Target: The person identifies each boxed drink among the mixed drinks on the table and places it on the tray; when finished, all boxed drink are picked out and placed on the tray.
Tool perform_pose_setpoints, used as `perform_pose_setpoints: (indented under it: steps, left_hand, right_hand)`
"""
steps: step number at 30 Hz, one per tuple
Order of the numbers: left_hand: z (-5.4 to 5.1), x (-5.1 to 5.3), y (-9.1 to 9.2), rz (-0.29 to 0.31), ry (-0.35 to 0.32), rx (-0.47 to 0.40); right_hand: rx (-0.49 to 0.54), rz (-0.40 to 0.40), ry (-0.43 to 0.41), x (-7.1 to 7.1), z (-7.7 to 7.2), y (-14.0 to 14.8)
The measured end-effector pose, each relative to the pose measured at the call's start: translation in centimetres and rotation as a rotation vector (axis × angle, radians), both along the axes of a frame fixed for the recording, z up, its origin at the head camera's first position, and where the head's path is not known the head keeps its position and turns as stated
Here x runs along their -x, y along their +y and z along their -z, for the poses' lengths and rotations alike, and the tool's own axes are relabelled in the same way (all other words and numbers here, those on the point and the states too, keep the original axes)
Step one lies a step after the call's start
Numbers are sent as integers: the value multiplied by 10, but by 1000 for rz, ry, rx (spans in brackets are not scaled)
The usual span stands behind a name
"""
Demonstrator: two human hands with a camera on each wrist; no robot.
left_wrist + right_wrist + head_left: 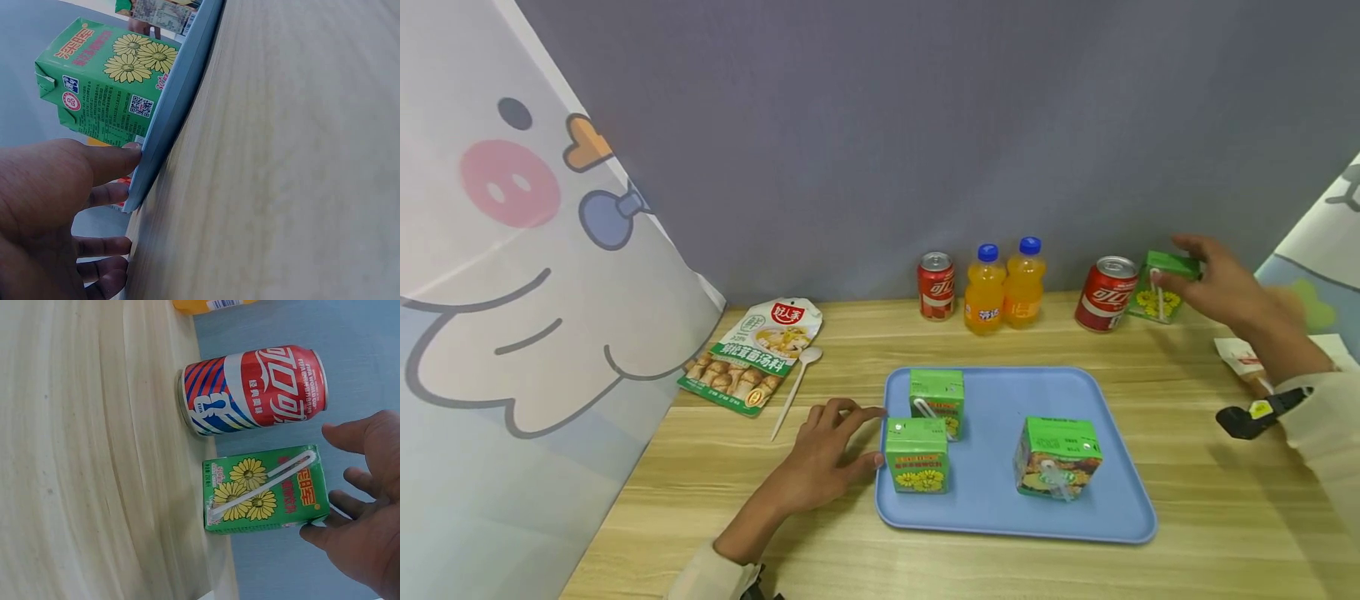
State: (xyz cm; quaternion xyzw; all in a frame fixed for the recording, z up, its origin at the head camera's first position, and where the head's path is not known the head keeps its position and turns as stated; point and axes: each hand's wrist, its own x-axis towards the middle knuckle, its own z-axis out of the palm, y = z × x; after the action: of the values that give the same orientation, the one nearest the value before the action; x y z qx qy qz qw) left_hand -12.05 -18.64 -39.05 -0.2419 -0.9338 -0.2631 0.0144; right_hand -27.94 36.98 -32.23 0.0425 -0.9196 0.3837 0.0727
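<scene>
My right hand (1221, 283) reaches over a green drink carton (1156, 287) that stands at the back right. In the right wrist view its thumb and fingers are spread around the top end of the carton (265, 490), with the thumb apart from it. A white straw runs across the carton's front. My left hand (820, 458) is at the left edge of the blue tray (992, 517). Its thumb touches the tray rim (164, 128) in the left wrist view, fingers loosely extended. On the tray stand green cartons: front left (917, 458), behind it (937, 392), and right (1057, 458).
A cola can (1105, 296) stands close beside the back carton. Another can (936, 287) and two orange drink bottles (985, 292) line the back wall. A mushroom seasoning pouch (752, 358) and white spoon (797, 387) lie left. A white packet (1236, 354) lies under the right forearm.
</scene>
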Motion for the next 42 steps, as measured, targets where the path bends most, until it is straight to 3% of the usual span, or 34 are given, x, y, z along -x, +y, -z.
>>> perform_pose_setpoints:
  steps: [10, 22, 37, 42]
  left_hand:
    - [-1, -1, 0, -3, -1, 3]
    - [-1, 0, 0, 9, 8, 0]
    - [0, 0, 0, 12, 8, -6]
    - [0, 0, 0, 11, 8, -7]
  right_hand:
    - [108, 47, -19, 7, 14, 9]
    - [226, 62, -9, 12, 45, 20]
    - [275, 148, -11, 12, 48, 19]
    - [360, 161, -6, 12, 50, 21]
